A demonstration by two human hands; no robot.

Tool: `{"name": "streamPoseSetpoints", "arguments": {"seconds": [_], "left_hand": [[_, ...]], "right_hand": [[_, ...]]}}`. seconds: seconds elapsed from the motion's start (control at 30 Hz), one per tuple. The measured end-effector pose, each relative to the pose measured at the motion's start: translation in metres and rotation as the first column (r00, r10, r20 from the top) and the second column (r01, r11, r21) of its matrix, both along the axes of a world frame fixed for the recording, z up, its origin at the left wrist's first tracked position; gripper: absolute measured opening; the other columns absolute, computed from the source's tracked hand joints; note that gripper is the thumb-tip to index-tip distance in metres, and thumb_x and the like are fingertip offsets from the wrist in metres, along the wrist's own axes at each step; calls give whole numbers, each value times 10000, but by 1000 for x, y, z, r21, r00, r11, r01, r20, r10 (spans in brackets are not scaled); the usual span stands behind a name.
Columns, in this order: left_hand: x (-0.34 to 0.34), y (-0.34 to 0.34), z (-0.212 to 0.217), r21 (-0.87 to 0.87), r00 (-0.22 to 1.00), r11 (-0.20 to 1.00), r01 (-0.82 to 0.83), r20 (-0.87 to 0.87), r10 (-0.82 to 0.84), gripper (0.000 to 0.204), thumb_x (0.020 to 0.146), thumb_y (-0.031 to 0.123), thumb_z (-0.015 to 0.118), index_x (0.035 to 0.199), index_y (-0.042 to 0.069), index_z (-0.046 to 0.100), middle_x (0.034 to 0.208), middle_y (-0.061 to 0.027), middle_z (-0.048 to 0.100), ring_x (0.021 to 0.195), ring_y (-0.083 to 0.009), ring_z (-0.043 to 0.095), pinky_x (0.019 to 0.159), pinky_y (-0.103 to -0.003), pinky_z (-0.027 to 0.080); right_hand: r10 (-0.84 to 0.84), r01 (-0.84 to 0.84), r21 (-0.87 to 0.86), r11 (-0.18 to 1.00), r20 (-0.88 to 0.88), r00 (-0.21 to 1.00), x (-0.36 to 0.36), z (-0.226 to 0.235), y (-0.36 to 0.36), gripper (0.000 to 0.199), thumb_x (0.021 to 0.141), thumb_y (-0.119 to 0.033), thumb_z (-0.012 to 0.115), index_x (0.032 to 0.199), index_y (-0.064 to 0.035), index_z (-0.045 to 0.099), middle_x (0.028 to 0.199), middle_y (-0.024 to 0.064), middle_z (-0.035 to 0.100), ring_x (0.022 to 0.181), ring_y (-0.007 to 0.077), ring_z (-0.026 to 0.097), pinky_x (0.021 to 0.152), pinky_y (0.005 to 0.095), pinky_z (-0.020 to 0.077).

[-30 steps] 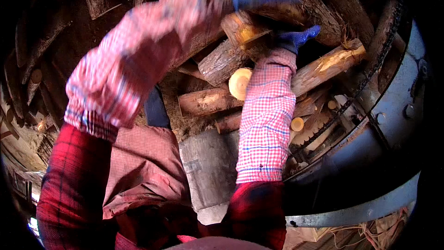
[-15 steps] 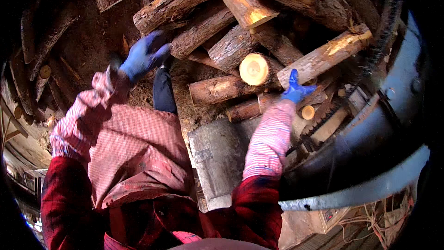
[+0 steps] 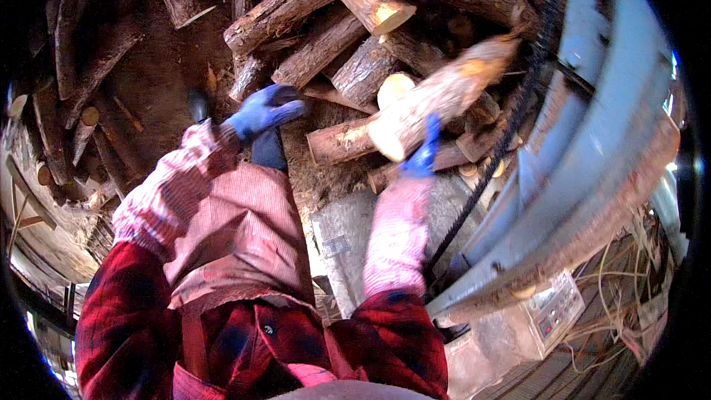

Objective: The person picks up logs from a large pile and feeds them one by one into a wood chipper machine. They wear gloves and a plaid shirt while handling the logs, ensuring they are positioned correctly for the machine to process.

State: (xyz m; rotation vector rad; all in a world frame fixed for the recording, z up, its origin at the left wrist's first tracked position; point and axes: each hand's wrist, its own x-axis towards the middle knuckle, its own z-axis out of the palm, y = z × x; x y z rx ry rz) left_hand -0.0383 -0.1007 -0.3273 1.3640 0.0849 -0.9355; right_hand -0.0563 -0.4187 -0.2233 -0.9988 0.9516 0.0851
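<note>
My right hand (image 3: 422, 154), in a blue glove, grips the near end of a log (image 3: 448, 96). The log is blurred by motion and slants up and away to the right, above other logs. Part of the grip is hidden under the wood. My left hand (image 3: 268, 112), also blue-gloved, is over my leg with thumb and fingers apart and nothing in it. To its right lies a short log (image 3: 342, 141), whose right part goes behind the held one. A pale cut log end (image 3: 395, 89) shows just behind the held log.
A pile of bark-covered logs (image 3: 318, 48) fills the area ahead. A blue metal machine frame (image 3: 585, 178) curves along the right, with a dark toothed strip (image 3: 511, 141) at its inner side. A control box (image 3: 555, 311) and loose cables are at lower right. More logs (image 3: 81, 130) lie at left.
My right hand has pulled the log leftward and toward me, lifting its far end from the pile's right side. My left hand has moved right and nearer. The view has turned rightward.
</note>
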Motion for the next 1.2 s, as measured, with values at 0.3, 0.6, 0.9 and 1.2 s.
{"name": "streamPoseSetpoints", "arguments": {"seconds": [0.3,0.6,0.9,1.2], "left_hand": [[-69,31,94,-108,565,887,-448,-804,187,534,902,433,590,1200,-10,564,1086,-74,637,926,-171,597,889,-307,461],[65,112,231,-406,694,577,-708,-250,675,359,921,316,579,1162,51,597,1036,-19,635,903,-159,599,879,-339,485],[203,-55,504,-523,556,809,-270,601,574,722,785,454,727,1260,-37,492,1191,-166,588,1121,-205,543,966,-331,433],[110,7,324,-51,864,895,-442,245,440,691,809,306,742,1311,-57,436,1262,-156,546,1151,-217,525,1005,-333,408]], "right_hand": [[445,-427,128,895,-230,865,-202,135,241,722,772,-238,761,1360,-20,403,1261,87,532,1134,200,509,998,346,399],[712,-678,-222,700,288,640,-51,173,262,972,662,-231,839,1433,-39,281,1415,113,380,1234,252,437,1068,345,338],[785,60,-993,-104,-45,618,180,389,11,878,749,-225,790,1420,-21,262,1292,171,496,1142,246,519,987,350,421],[380,-416,-818,-397,-559,737,198,404,-64,1006,602,-464,821,1398,-71,348,1261,235,535,1186,373,512,992,421,415]]}}
